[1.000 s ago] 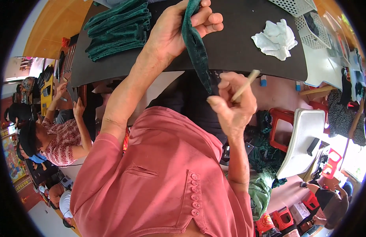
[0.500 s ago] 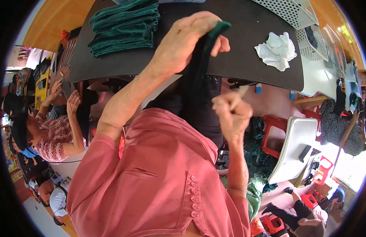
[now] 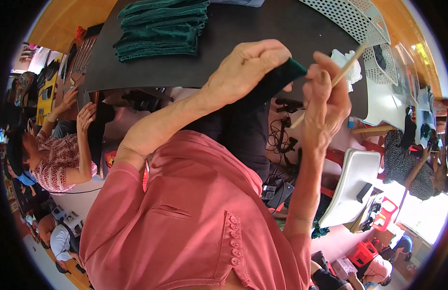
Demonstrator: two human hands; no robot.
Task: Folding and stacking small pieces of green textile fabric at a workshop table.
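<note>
My left hand [image 3: 250,67] is closed on a dark green velvet fabric piece [image 3: 281,79], whose corner sticks out to the right past the fingers. Its lower part hangs toward my lap and blends into the dark trousers. My right hand [image 3: 328,104] grips a thin wooden stick [image 3: 350,63] that slants through the fingers, both ends showing. The right fingertips are right beside the fabric's corner; whether they touch it I cannot tell. On the dark table [image 3: 253,29], left of my hands, lies a stack of folded green velvet pieces [image 3: 158,36].
A crumpled white cloth [image 3: 353,75] lies behind my right hand. White perforated baskets [image 3: 386,65] stand at the table's right. A white chair seat [image 3: 349,188] is at lower right. At left, a co-worker in a patterned top [image 3: 64,162] sits at another table.
My right hand has risen from near my lap, up and right to the fabric's corner, with the stick. My left hand has shifted right and slightly down, carrying the velvet.
</note>
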